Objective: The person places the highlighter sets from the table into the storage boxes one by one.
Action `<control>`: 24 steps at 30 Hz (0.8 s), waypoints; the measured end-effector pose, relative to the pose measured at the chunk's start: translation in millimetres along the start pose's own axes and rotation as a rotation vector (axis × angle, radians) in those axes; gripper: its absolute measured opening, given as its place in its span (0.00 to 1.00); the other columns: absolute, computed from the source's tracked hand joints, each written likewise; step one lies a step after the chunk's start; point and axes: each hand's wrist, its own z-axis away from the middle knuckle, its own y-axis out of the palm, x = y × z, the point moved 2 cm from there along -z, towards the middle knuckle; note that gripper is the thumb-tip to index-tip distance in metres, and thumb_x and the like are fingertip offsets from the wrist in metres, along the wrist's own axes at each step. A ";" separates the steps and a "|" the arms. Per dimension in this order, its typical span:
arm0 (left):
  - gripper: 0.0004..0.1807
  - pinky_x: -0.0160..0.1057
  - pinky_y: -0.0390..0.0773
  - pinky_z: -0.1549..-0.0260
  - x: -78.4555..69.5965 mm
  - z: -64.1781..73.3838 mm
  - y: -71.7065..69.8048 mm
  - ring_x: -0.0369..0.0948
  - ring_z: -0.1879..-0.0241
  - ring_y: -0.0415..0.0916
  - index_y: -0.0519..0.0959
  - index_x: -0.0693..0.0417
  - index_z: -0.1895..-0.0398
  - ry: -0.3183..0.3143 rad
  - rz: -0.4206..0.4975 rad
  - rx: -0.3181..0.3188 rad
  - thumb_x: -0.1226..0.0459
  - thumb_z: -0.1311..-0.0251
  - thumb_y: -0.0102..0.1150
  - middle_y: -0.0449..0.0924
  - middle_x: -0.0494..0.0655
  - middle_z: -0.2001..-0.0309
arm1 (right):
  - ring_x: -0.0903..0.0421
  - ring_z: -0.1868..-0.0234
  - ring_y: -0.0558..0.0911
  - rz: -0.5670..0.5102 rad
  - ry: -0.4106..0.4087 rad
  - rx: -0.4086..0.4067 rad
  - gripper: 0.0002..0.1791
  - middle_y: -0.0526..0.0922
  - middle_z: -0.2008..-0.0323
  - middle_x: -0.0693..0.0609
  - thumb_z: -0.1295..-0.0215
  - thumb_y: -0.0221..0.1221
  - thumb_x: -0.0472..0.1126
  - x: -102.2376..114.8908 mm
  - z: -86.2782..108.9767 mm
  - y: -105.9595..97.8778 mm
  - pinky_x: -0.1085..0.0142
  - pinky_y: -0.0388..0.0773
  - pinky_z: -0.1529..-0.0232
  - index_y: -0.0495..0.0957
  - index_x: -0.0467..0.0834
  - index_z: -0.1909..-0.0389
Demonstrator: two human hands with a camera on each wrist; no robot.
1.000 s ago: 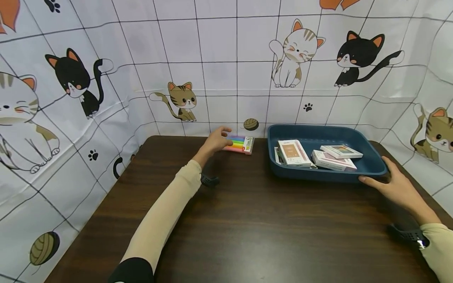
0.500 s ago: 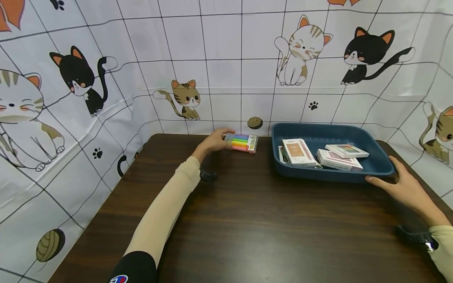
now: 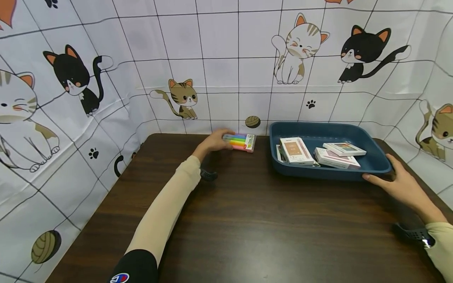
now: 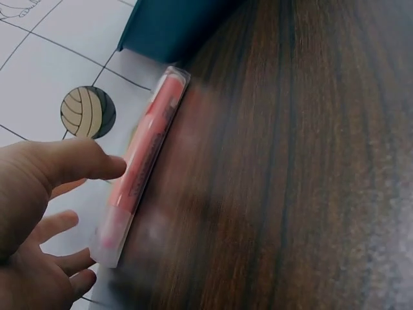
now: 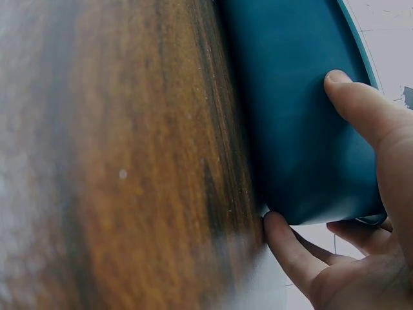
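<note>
My left hand [image 3: 216,140] is at the left end of a clear pack of highlighters [image 3: 242,142] with rainbow colours, near the table's back edge. In the left wrist view the thumb [image 4: 97,161] lies against the near side of the pack [image 4: 143,161], and the fingers reach round its end; part of their contact is hidden. My right hand [image 3: 407,188] holds the front right corner of a blue plastic bin [image 3: 318,173]. Its thumb [image 5: 355,100] presses the bin's front wall [image 5: 303,116], while the fingers curve round the right end.
Several small white boxes [image 3: 296,151] lie in the bin, some stacked. The dark wooden table [image 3: 247,220] stretches towards me. A white sheet with cat drawings [image 3: 219,74] hangs close behind the table's back edge and along both sides.
My left hand has come down from just above the pack of highlighters to its left end. The right hand keeps hold of the bin's corner. Pack and bin stay in place.
</note>
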 end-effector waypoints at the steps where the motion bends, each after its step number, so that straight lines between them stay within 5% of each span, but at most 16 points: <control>1: 0.34 0.57 0.54 0.30 0.5 -0.8 0.8 0.55 0.26 0.50 0.73 0.56 0.30 -0.004 -0.014 0.005 0.62 0.41 0.70 0.56 0.58 0.24 | 0.15 0.35 0.52 -0.001 -0.001 0.001 0.63 0.40 0.26 0.20 0.33 0.63 0.62 0.5 0.0 0.1 0.20 0.52 0.46 0.28 0.38 0.20; 10: 0.38 0.62 0.53 0.31 -0.1 -8.1 8.6 0.58 0.25 0.47 0.70 0.47 0.26 -0.051 -0.107 0.090 0.55 0.40 0.70 0.45 0.57 0.21 | 0.15 0.33 0.49 -0.007 0.008 -0.001 0.63 0.39 0.26 0.21 0.33 0.63 0.62 1.7 -0.2 0.3 0.20 0.50 0.45 0.28 0.39 0.20; 24: 0.35 0.61 0.50 0.30 -1.0 -14.4 10.7 0.57 0.23 0.39 0.75 0.48 0.33 -0.078 -0.101 0.097 0.50 0.42 0.73 0.41 0.58 0.20 | 0.15 0.34 0.51 -0.019 -0.020 0.026 0.62 0.41 0.26 0.21 0.32 0.62 0.61 0.5 0.2 -3.3 0.20 0.51 0.47 0.28 0.41 0.19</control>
